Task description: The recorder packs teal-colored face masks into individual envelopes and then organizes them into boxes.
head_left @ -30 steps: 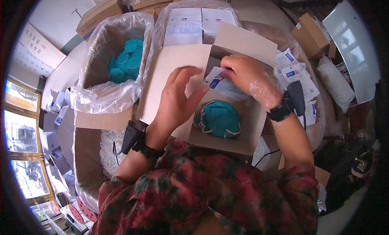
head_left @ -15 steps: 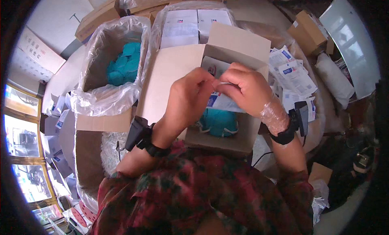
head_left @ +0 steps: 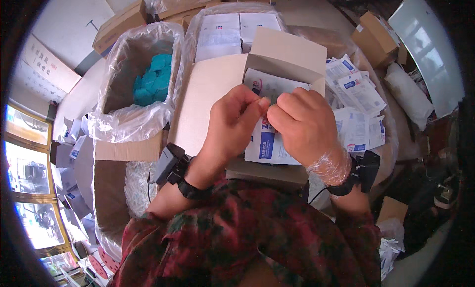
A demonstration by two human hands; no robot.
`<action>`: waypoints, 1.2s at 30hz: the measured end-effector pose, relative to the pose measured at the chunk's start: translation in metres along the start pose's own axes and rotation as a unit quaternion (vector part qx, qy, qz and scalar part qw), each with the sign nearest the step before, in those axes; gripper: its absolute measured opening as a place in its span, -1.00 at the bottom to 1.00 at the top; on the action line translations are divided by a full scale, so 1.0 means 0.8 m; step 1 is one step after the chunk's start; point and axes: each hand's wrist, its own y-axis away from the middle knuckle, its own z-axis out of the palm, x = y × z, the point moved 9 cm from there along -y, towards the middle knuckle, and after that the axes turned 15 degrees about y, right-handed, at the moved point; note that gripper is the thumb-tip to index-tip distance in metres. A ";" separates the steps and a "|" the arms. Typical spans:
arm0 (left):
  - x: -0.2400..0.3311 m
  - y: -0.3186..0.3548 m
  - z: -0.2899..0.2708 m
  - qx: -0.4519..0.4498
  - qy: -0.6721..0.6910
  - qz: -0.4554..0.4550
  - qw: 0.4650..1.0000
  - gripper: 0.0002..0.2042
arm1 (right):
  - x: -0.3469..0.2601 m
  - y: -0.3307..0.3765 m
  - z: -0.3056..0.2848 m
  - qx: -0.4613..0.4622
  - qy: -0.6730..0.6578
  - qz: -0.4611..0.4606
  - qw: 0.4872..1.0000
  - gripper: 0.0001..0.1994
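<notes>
Hands, left (head_left: 232, 123) and right (head_left: 304, 126), now raised together, pinching flat white-and-blue paper packet (head_left: 269, 143) above open brown cardboard box (head_left: 282, 49), teal mask no longer visible beneath.

Lower half of the white packet (head_left: 269, 138) behind both hands; box contents unseen.

**Hands met at the fingertips**

The left hand (head_left: 232, 121) and the right hand (head_left: 304, 123) were raised side by side, fingers curled, thumbs and forefingers pinched together where they touched. Both forearms rose from the lower edge, each wrist strapped.
</notes>
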 end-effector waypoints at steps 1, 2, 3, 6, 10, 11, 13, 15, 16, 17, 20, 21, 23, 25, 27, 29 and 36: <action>0.004 0.000 0.001 0.003 0.003 0.036 0.999 -0.87 | -0.001 0.001 -0.002 -0.002 -0.002 -0.001 1.000 -0.92; 0.008 0.001 0.001 0.006 0.006 0.073 0.997 -0.86 | -0.001 0.001 -0.003 -0.003 -0.004 -0.003 1.000 -0.92; 0.003 -0.003 -0.001 0.005 0.006 0.073 0.997 -0.86 | -0.004 0.000 -0.008 -0.003 -0.002 -0.002 1.000 -0.92; -0.007 -0.026 -0.032 0.074 0.024 0.065 0.995 -0.83 | -0.034 0.003 -0.017 -0.027 -0.041 -0.064 0.997 -0.91; -0.005 -0.039 -0.065 0.094 -0.051 0.084 0.991 -0.79 | -0.029 0.000 -0.045 0.019 -0.187 -0.031 0.982 -0.90; -0.002 -0.044 -0.068 0.094 -0.140 0.124 0.978 -0.79 | -0.018 -0.002 -0.054 0.027 -0.280 -0.018 0.960 -0.89; -0.004 -0.048 -0.080 0.098 -0.210 0.146 0.962 -0.81 | -0.008 0.005 -0.064 0.028 -0.369 0.000 0.929 -0.90; -0.007 -0.045 -0.076 0.101 -0.269 0.099 0.953 -0.85 | 0.010 0.020 -0.063 0.023 -0.450 0.032 0.892 -0.91; -0.004 -0.044 -0.074 0.099 -0.268 0.098 0.953 -0.85 | 0.024 0.026 -0.059 0.026 -0.429 0.060 0.901 -0.92; 0.002 -0.041 -0.061 0.057 -0.294 0.112 0.948 -0.88 | 0.035 0.029 -0.055 0.028 -0.408 0.088 0.908 -0.93; 0.037 -0.014 -0.018 -0.039 -0.357 0.223 0.906 -0.83 | 0.050 0.027 -0.042 0.026 -0.318 0.142 0.937 -0.93; 0.054 0.005 0.007 -0.091 -0.391 0.317 0.859 -0.78 | 0.056 0.029 -0.034 0.019 -0.289 0.172 0.942 -0.93; 0.062 0.019 0.021 -0.178 -0.309 0.271 0.894 -0.73 | 0.053 0.027 -0.025 0.006 -0.263 0.175 0.949 -0.92; 0.060 0.030 0.035 -0.262 -0.223 0.223 0.912 -0.68 | 0.036 0.016 -0.031 0.018 -0.254 0.111 0.961 -0.88; 0.044 0.030 0.043 -0.296 -0.246 0.167 0.908 -0.71 | 0.030 0.014 -0.027 0.015 -0.260 0.109 0.959 -0.86; 0.036 0.032 0.039 -0.280 -0.263 0.157 0.910 -0.74 | 0.025 0.015 -0.025 0.016 -0.272 0.101 0.957 -0.87; 0.040 0.016 -0.027 -0.083 0.074 0.018 0.994 -0.82 | 0.183 0.137 -0.016 0.075 -0.323 0.411 0.849 -0.95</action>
